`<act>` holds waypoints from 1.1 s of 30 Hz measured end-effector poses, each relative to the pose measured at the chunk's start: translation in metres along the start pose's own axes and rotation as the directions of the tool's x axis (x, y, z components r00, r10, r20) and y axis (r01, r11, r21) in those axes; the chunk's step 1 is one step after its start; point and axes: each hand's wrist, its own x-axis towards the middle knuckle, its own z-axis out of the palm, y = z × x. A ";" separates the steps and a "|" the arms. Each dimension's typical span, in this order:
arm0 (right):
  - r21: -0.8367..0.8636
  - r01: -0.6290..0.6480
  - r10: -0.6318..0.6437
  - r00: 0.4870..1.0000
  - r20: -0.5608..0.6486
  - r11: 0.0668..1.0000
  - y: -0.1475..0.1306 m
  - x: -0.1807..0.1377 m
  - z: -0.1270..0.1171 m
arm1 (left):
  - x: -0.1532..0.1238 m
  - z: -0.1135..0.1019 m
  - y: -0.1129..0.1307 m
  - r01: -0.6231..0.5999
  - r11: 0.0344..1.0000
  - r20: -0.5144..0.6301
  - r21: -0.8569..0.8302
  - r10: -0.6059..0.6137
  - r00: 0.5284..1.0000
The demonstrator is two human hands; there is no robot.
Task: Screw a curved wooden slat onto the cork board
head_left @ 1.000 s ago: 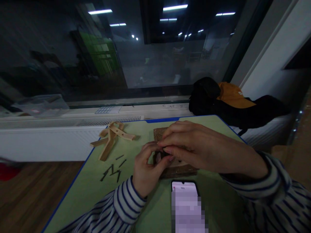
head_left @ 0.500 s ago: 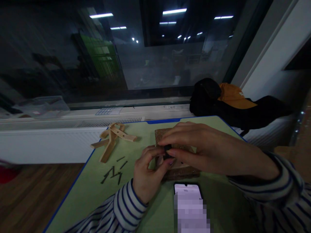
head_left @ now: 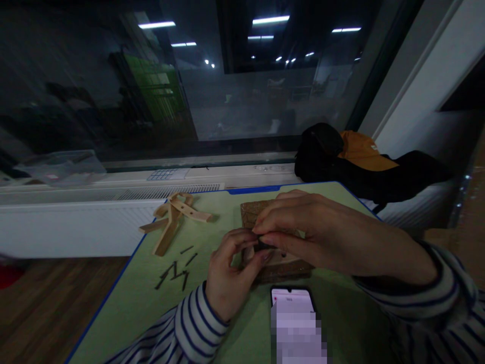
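A small dark piece [head_left: 262,246] is pinched between the fingertips of both hands, just above a brown board [head_left: 250,211] that lies flat in the middle of a green desk [head_left: 151,313]. The left hand [head_left: 227,275] comes up from below with thumb and fingers closed in on the piece. The right hand [head_left: 314,235] reaches across from the right, its fingertips drawn together on the same piece and covering much of the board. Judging by what lies about, the work looks to be at an early or middle point: one piece is in hand at the board, while other parts lie loose. To the left, a few pale wooden strips [head_left: 172,220] with holes lie crossed in a heap, and near them several thin dark pins [head_left: 176,270] are scattered on the desk. A phone [head_left: 293,308] with a lit screen lies just in front of the board. Farther off, on the window sill to the left, stands a clear plastic box [head_left: 60,169]; in the dim light its contents cannot be made out. At the right end of the sill sits a black bag [head_left: 379,177] with an orange cap [head_left: 364,151] on top of it.
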 end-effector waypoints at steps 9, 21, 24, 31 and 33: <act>0.010 -0.006 0.006 1.000 0.015 1.000 -0.003 0.002 -0.001 | 0.004 0.000 0.006 0.039 0.999 -0.048 0.035 -0.037 0.998; 0.015 0.012 -0.013 1.000 0.014 1.000 0.001 0.000 -0.002 | 0.001 0.001 0.007 0.062 0.998 0.009 0.001 -0.062 0.998; -0.002 0.014 -0.014 1.000 0.010 1.000 0.001 0.000 -0.002 | 0.002 0.001 0.007 0.037 0.999 0.010 0.009 -0.038 0.999; -0.007 0.010 -0.010 1.000 0.023 1.000 0.000 0.001 -0.001 | 0.005 0.000 0.006 -0.008 0.998 -0.008 0.057 0.009 1.000; -0.013 0.012 -0.012 1.000 0.027 1.000 -0.001 0.002 -0.001 | 0.006 -0.001 0.007 0.004 0.997 -0.020 0.078 -0.002 1.000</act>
